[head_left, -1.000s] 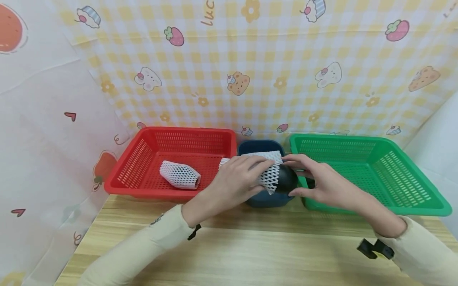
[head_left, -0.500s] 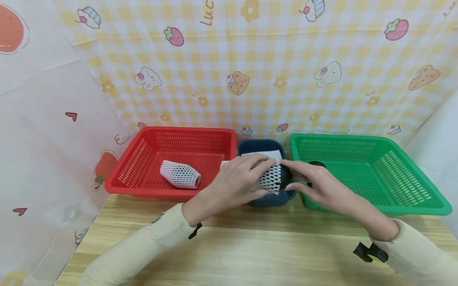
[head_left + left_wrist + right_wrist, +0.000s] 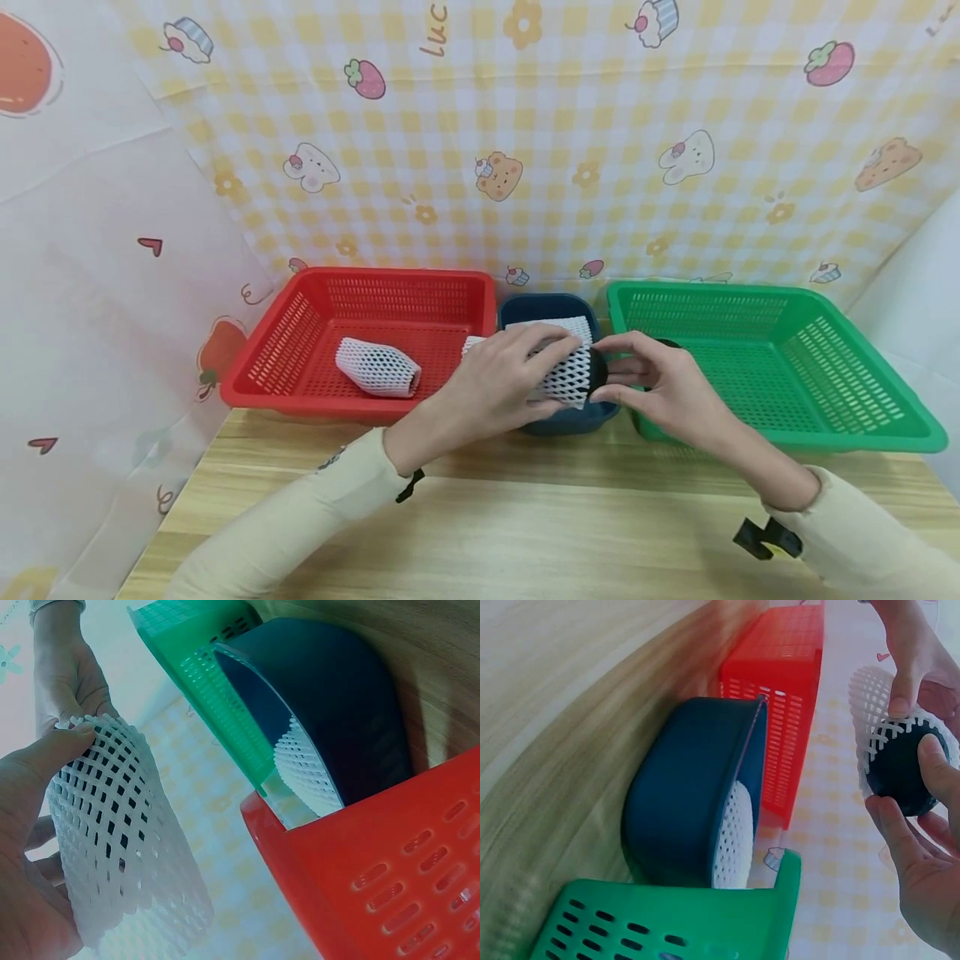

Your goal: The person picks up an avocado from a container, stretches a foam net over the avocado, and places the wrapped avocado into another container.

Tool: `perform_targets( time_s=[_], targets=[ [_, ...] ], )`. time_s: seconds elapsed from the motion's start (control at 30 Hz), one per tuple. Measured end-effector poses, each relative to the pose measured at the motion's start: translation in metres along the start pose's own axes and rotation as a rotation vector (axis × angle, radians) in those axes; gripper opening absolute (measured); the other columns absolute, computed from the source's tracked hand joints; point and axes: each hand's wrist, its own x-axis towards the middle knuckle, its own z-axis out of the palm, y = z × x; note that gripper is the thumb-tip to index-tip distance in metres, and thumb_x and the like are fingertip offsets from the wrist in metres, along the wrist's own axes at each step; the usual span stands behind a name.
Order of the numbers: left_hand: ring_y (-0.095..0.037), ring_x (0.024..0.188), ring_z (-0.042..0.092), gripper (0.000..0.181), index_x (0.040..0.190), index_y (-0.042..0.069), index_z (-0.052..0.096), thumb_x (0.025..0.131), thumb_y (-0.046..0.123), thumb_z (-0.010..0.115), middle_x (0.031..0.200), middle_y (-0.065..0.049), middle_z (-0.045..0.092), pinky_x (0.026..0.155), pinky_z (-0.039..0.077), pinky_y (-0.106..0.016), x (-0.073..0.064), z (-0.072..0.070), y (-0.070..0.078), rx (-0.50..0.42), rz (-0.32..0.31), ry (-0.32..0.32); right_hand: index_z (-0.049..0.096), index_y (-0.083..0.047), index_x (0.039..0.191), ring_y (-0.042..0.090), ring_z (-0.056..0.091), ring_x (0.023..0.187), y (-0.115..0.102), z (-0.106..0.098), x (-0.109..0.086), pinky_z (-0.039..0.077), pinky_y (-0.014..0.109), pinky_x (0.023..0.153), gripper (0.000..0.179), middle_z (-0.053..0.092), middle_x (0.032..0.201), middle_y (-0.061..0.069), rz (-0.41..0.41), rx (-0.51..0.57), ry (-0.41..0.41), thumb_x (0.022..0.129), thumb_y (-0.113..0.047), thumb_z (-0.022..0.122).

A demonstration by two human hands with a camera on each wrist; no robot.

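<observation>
Both hands meet above the dark blue tub (image 3: 551,421), which stands on the wooden table (image 3: 480,533) between the red basket (image 3: 300,392) and the green basket (image 3: 862,433). The left hand (image 3: 498,387) curls round a white foam net sleeve (image 3: 566,375), thumb on one side and fingers on the other, so the sleeve is gripped like a tube. A dark round fruit (image 3: 904,772) sits in the open end of that sleeve, about half of it showing. The right hand (image 3: 660,387) pinches the fruit at that end: in the right wrist view the thumb lies on the dark skin and the fingertips (image 3: 889,814) press its lower side, touching the edge of the net.

The left wrist view shows the sleeve from the side, held up well clear of the tub, with the right hand's fingers at its far end.

Inside the tub another white foam net (image 3: 547,325) lies against the wall, just under the hands. A third net sleeve (image 3: 377,367) lies alone on the floor of the red basket, well apart from the hands. A dark object (image 3: 663,343) shows in the near left corner of the green basket, mostly hidden behind the right hand. A patterned yellow check cloth (image 3: 525,167) hangs behind the baskets.
</observation>
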Motion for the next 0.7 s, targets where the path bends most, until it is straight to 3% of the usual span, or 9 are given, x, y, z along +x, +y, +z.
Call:
perform_targets(
  time_s=[0.27,0.43,0.7],
  targets=[
    [-0.026,0.122,0.054,0.075,0.138,0.007,0.059,0.077,0.038,0.090,0.135,-0.013,0.057,0.102,0.047,-0.037,0.000,0.000,0.002,-0.002,-0.001,0.012,0.056,0.005,0.135,0.018,0.070,0.104,0.008,0.003,-0.001,0.057,0.034,0.081,0.058,0.063,0.123,0.025,0.000,0.180,-0.053,0.082,0.020,0.073],
    [-0.027,0.123,0.054,0.075,0.138,0.006,0.059,0.078,0.038,0.089,0.136,-0.013,0.057,0.103,0.046,-0.037,0.000,0.001,0.001,-0.006,0.004,0.012,0.057,0.006,0.135,0.017,0.071,0.100,0.009,0.007,-0.001,0.057,0.034,0.079,0.059,0.065,0.119,0.026,-0.035,0.158,-0.021,0.081,0.024,0.070],
    [-0.027,0.124,0.054,0.075,0.138,0.007,0.059,0.077,0.038,0.089,0.137,-0.013,0.057,0.103,0.046,-0.037,-0.001,0.002,-0.001,0.000,0.011,0.011,0.064,0.001,0.127,0.017,0.073,0.090,0.008,0.017,0.000,0.058,0.031,0.074,0.055,0.071,0.110,0.015,-0.078,0.052,0.081,0.077,0.020,0.077]
  ],
)
